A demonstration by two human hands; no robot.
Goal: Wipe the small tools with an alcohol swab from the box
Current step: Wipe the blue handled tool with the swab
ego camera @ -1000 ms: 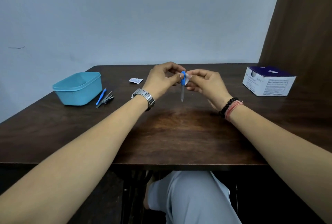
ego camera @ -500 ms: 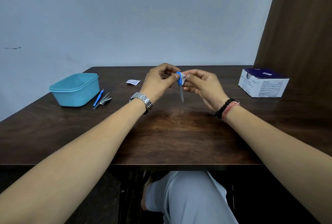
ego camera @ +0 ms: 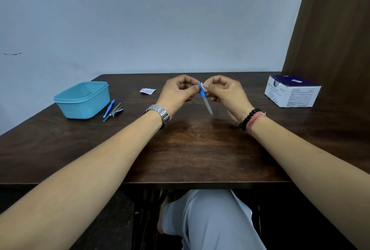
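Blue-handled metal nail file [ego camera: 204, 97] held above the middle of the dark wooden table [ego camera: 190, 149], its grey blade pointing down and toward me: my left hand [ego camera: 176, 94] pinches the blue handle between thumb and curled fingers, a steel-link wristwatch [ego camera: 159, 114] on that wrist. My right hand [ego camera: 226, 93] pinches a small white alcohol swab [ego camera: 204, 86] against the top of the handle, just beside my left thumb; the swab is mostly hidden by my fingertips, so I cannot say how it is folded. A black bead bracelet [ego camera: 248, 118] and pink threads circle my right wrist.

Beyond my left hand lies a small torn white sachet [ego camera: 147, 90], flat on the table. Farther left, a blue-handled thin cuticle tool [ego camera: 109, 108] and a silver metal nail clipper [ego camera: 115, 112] lie side by side, just beside a light blue rectangular plastic tub [ego camera: 84, 99]. Well apart on the far right stands the white and dark blue cardboard swab box [ego camera: 292, 94], near the table's back edge. My grey-trousered knee [ego camera: 210, 219] shows below the table.
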